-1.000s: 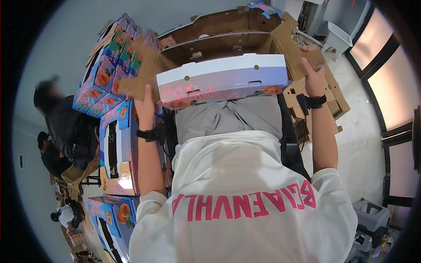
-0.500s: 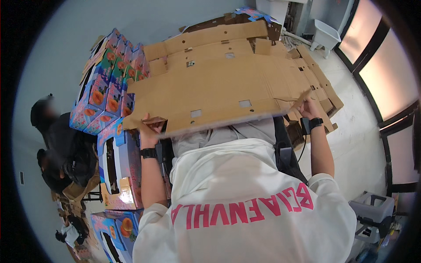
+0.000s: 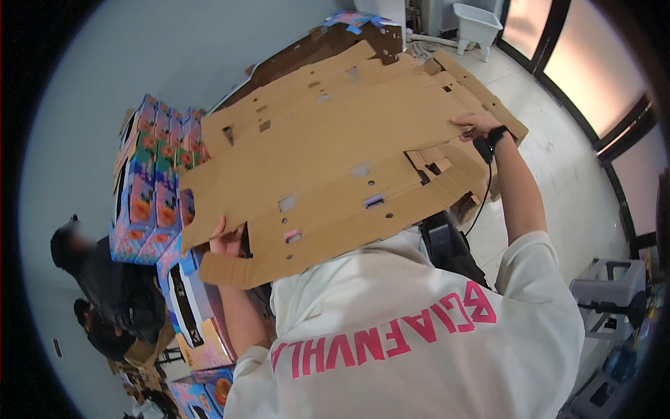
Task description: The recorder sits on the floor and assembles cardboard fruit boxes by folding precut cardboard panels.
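Note:
A large flat sheet of brown cardboard [image 3: 314, 146], die-cut with slots, round holes and flaps, spreads out in front of me. Its near flap reaches back over my lap. At the notch in the near left corner, my left hand [image 3: 227, 241] is closed on the sheet's edge, with part of the fingers hidden under it. My right hand [image 3: 478, 127] grips the right edge farther out, thumb side on top. Under the sheet on the right, more flattened cardboard [image 3: 499, 105] shows in a pile.
Printed fruit cartons [image 3: 143, 202] are stacked at the left, and more cartons [image 3: 192, 300] stand nearer. Two people in dark clothes [image 3: 115, 286] are beyond them. A grey plastic stool [image 3: 608, 290] stands at the lower right, a white basin [image 3: 476, 24] at the far right.
The sheet has turned slightly and come toward me, its near flap now showing flat. My right hand has moved farther out, my left slightly lower. The view has shifted.

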A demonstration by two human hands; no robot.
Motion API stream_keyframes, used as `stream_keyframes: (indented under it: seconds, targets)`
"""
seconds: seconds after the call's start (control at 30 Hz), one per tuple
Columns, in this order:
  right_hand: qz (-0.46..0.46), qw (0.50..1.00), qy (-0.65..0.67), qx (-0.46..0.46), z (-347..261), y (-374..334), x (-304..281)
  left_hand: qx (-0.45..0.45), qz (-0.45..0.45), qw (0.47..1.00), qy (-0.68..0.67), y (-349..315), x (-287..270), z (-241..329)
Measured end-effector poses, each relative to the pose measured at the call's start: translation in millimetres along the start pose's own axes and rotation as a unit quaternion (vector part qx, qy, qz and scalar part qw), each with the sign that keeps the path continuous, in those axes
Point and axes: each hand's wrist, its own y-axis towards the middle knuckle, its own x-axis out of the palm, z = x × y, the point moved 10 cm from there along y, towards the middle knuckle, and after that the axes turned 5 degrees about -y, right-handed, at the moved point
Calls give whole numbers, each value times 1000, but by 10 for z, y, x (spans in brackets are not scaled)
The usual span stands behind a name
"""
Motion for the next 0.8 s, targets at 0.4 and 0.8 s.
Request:
stream_keyframes:
  seconds: [0.4, 0.8]
  targets:
    - [31, 977, 0, -213, -281, -341, -86, 20, -195, 951, -239, 338, 857, 337]
    - [210, 896, 341, -190, 2456, -1256, -679, 5, -78, 981, -176, 292, 1445, 6]
